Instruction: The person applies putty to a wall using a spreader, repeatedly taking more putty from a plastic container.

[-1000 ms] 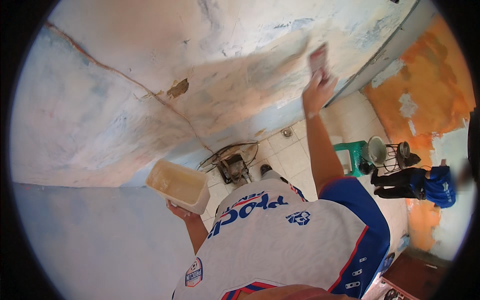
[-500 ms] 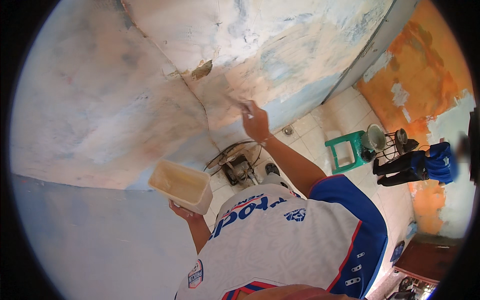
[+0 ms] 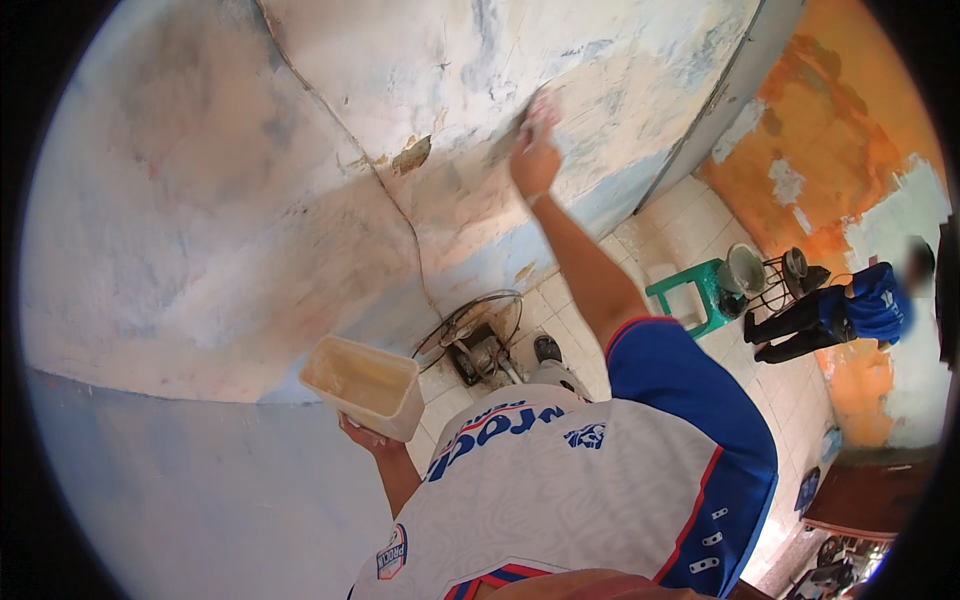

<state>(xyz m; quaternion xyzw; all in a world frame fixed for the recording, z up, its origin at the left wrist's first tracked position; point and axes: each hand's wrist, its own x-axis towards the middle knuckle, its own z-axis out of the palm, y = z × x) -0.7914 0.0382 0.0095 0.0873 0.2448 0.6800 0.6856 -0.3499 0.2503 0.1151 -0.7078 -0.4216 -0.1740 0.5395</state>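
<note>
My left hand point(image 3: 360, 432) is closed around the underside of an open, cream-coloured plastic tub point(image 3: 385, 385), which is tilted so its smeared inside shows. White residue marks the fingers. Higher up, my right hand point(image 3: 537, 160) is raised against the patchy, plastered wall point(image 3: 480, 110), the arm stretched out. Its fingers are closed and blurred by motion. Along them shows the dark edge of a thin flat scraper point(image 3: 527, 112), pressed to or very near the wall; most of it is hidden.
A cable point(image 3: 340, 120) runs down the wall past a chipped spot point(image 3: 412, 155). Below stands a box-like device point(image 3: 482, 355) with looped cable. To the right are a green plastic stool point(image 3: 690, 290), a bucket point(image 3: 742, 272) and a person in blue point(image 3: 868, 305) by an orange wall.
My right hand has swept up and to the right along the wall with the scraper. The tub in my left hand has stayed almost in place.
</note>
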